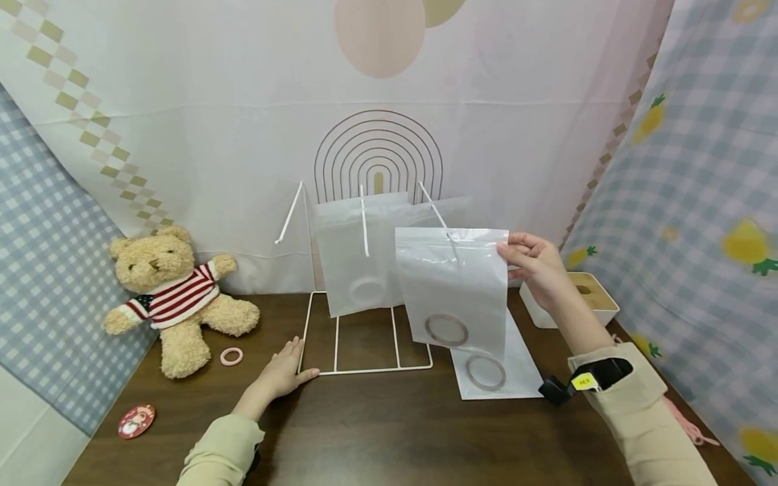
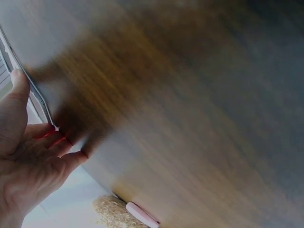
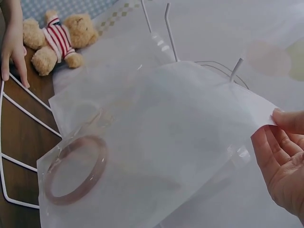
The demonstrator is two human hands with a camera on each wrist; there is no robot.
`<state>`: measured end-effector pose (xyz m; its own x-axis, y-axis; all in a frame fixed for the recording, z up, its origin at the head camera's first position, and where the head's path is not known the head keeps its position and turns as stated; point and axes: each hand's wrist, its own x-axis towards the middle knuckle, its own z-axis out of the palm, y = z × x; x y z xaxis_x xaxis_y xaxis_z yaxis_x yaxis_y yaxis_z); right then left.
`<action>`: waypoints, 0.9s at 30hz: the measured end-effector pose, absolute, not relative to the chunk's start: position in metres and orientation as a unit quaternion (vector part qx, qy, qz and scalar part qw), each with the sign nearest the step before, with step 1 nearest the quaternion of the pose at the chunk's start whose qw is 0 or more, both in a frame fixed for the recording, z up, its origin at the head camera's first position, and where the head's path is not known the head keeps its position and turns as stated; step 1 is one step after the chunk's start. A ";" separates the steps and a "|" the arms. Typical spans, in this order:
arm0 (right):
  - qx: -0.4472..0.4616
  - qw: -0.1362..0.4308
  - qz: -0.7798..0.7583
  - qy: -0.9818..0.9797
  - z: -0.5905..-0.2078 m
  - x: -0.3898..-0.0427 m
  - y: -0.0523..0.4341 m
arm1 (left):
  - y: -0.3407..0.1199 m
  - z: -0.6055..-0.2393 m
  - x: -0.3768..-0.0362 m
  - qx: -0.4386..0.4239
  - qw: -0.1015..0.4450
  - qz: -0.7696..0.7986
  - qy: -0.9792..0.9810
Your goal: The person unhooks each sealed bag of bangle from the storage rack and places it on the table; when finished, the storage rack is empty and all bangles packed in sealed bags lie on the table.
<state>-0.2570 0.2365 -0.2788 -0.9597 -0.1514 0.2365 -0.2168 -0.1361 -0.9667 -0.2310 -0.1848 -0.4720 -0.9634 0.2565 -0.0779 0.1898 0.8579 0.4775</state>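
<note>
A frosted zip bag (image 1: 452, 283) (image 3: 156, 156) with a brown ring (image 1: 446, 330) (image 3: 76, 175) inside hangs upright, its top edge at the tip of the right prong of a white wire rack (image 1: 365, 368). My right hand (image 1: 523, 256) (image 3: 278, 128) pinches the bag's top right corner. Two more frosted bags (image 1: 358, 256) hang further back on the rack's prongs. My left hand (image 1: 288, 364) (image 2: 28, 152) lies flat on the table with straight fingers, touching the front left corner of the rack's wire base (image 2: 35, 95).
Another bag with a ring (image 1: 495, 370) lies flat on the dark wooden table (image 1: 377, 432) right of the rack. A teddy bear (image 1: 173, 290) (image 3: 57, 40), a pink ring (image 1: 231, 356) and a red badge (image 1: 136, 421) are at the left. A white box (image 1: 586, 297) stands behind my right hand.
</note>
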 end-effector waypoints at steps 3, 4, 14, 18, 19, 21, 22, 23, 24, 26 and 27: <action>0.156 0.019 0.742 -0.652 -0.279 -0.253 0.238 | -0.185 -0.472 -0.231 0.116 0.069 0.241 0.961; 0.161 0.017 0.743 -0.650 -0.279 -0.252 0.239 | -0.185 -0.472 -0.231 0.117 0.069 0.241 0.961; 0.223 0.014 0.759 -0.612 -0.283 -0.240 0.251 | -0.186 -0.473 -0.231 0.122 0.063 0.237 0.962; 0.248 0.019 0.751 -0.612 -0.287 -0.232 0.260 | -0.186 -0.472 -0.230 0.123 0.064 0.239 0.961; 0.253 0.021 0.748 -0.614 -0.288 -0.229 0.262 | -0.186 -0.472 -0.230 0.123 0.064 0.238 0.961; 0.260 0.024 0.744 -0.615 -0.291 -0.224 0.267 | -0.185 -0.472 -0.230 0.122 0.063 0.238 0.961; 0.263 0.026 0.741 -0.617 -0.294 -0.222 0.270 | -0.185 -0.472 -0.230 0.121 0.063 0.238 0.962; 0.268 0.023 0.740 -0.617 -0.295 -0.219 0.273 | -0.185 -0.472 -0.230 0.120 0.064 0.238 0.962; 0.280 0.017 0.738 -0.613 -0.297 -0.217 0.277 | -0.185 -0.472 -0.230 0.119 0.064 0.238 0.962; 0.309 0.004 0.743 -0.593 -0.303 -0.213 0.285 | -0.185 -0.473 -0.230 0.120 0.064 0.238 0.962; 0.329 -0.010 0.750 -0.574 -0.307 -0.211 0.289 | -0.186 -0.473 -0.230 0.120 0.064 0.238 0.962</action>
<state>-0.2109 0.2893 -0.3069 -0.7830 -0.3927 0.4825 -0.3635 -0.3406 -0.8671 -0.2305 -0.1856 -0.4732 -0.9629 0.2616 -0.0667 0.2003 0.8579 0.4731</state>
